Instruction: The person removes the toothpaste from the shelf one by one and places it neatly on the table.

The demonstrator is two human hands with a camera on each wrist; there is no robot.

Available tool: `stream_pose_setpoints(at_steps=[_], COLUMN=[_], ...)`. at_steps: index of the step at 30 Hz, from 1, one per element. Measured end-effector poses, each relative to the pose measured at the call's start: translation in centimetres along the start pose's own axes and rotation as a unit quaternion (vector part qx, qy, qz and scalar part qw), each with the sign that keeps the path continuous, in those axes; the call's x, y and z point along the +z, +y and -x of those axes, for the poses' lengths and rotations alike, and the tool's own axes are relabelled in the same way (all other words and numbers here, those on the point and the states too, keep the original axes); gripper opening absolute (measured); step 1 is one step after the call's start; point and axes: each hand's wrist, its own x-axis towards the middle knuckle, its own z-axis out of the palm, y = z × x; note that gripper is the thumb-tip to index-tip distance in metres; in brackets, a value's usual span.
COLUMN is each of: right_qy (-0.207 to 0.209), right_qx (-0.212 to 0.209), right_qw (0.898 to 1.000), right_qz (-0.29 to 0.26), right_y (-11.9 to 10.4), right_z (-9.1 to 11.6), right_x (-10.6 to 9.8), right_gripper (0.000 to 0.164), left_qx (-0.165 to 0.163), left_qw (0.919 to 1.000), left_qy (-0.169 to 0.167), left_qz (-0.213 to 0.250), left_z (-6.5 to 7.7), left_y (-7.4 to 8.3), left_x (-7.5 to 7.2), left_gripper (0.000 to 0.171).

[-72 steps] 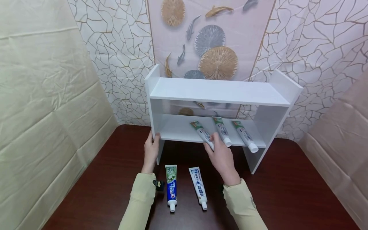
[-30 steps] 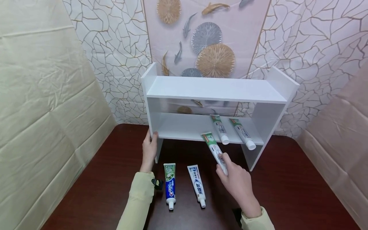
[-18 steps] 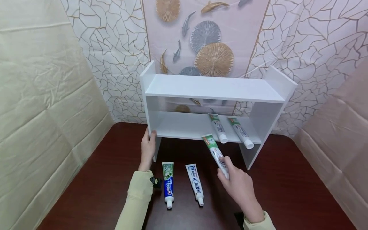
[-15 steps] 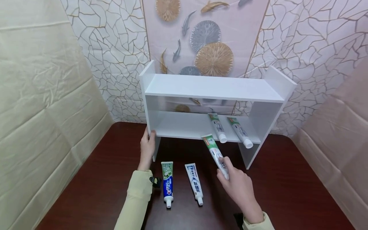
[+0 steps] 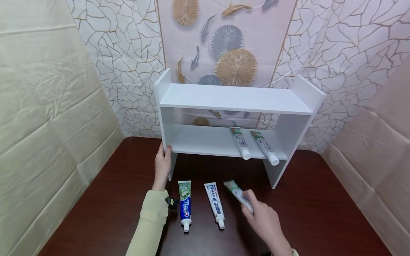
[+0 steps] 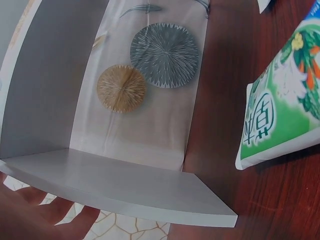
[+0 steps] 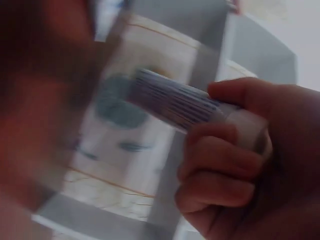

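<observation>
- The right hand [image 5: 263, 217] has brought a green-and-white toothpaste tube [image 5: 236, 191] down and away from the white shelf unit [image 5: 234, 98]; moments ago its flat end was up by the front edge of the lower shelf [image 5: 200, 139].
- That tube is now low over the dark red-brown desk [image 5: 323, 217], to the right of a white-and-blue tube [image 5: 214, 202]; whether it touches the desk cannot be told.
- The right fingers [image 7: 217, 192] and thumb are closed around its cap end, with the flat end pointing away and leftward.
- The left hand [image 5: 162, 164] still grips the unit's left side panel, its fingers [image 6: 52, 210] curled behind the board.
- For the work in hand, this appears to mean the tube is clear of the shelf but not yet released.
- Two similar tubes, the middle one [image 5: 240, 142] and the right one [image 5: 265, 147], remain on the lower shelf, caps overhanging its front.
- A blue-and-green tube [image 5: 185, 204] lies farthest left on the desk.
</observation>
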Motion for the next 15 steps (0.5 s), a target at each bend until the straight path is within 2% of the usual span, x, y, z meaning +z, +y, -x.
stream_pose_setpoints(at_steps=[5,10,15], right_qy=[-0.052,-0.056,-0.097], right_qx=[0.016,0.017,0.01], right_qw=[0.998,0.998,0.995], right_qz=[0.016,0.022,0.035], right_y=[1.5,1.9,2.1], right_z=[0.2,-0.3,-0.9], right_x=[1.8,2.3,2.8], right_gripper=[0.03,0.035,0.044], left_qx=[-0.001,0.004,0.002], left_qw=[0.9999,0.9999,0.9999], left_qy=[0.002,0.008,0.006], left_qz=[-0.014,-0.008,-0.009], left_z=[-0.1,-0.1,0.0], left_y=[0.0,0.0,-0.1], left_x=[-0.1,-0.2,0.1], left_gripper=[0.052,0.051,0.052])
